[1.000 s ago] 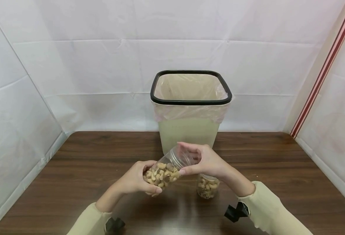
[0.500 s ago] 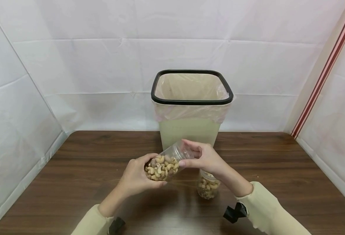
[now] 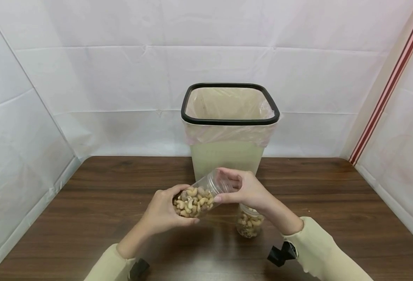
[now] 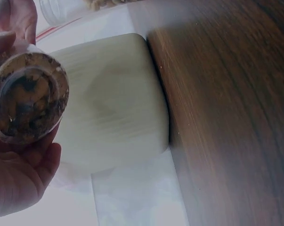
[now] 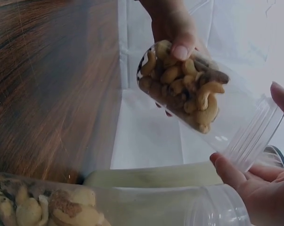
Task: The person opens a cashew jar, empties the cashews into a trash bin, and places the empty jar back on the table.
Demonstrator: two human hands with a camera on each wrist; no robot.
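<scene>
A clear plastic jar (image 3: 192, 201), part filled with cashews and other nuts, is held tilted above the table, its mouth end up and to the right. My left hand (image 3: 162, 210) grips it round the lower part. At the clear ridged upper end, my right hand (image 3: 248, 191) has its thumb and fingers on either side; whether a lid sits there I cannot tell. The left wrist view shows the round jar base (image 4: 28, 96). A second jar of nuts (image 3: 249, 225) stands upright on the table, its top partly hidden behind my right hand.
A pale green waste bin (image 3: 225, 156) with a black rim and clear liner stands behind the jars. The brown wooden table (image 3: 115, 195) lies beneath. White sheeting (image 3: 122, 78) hangs at the back and sides.
The held jar and my left hand have risen a little and shifted slightly right since one second ago, with the nuts resettling inside. During the last half second both hands have hardly moved.
</scene>
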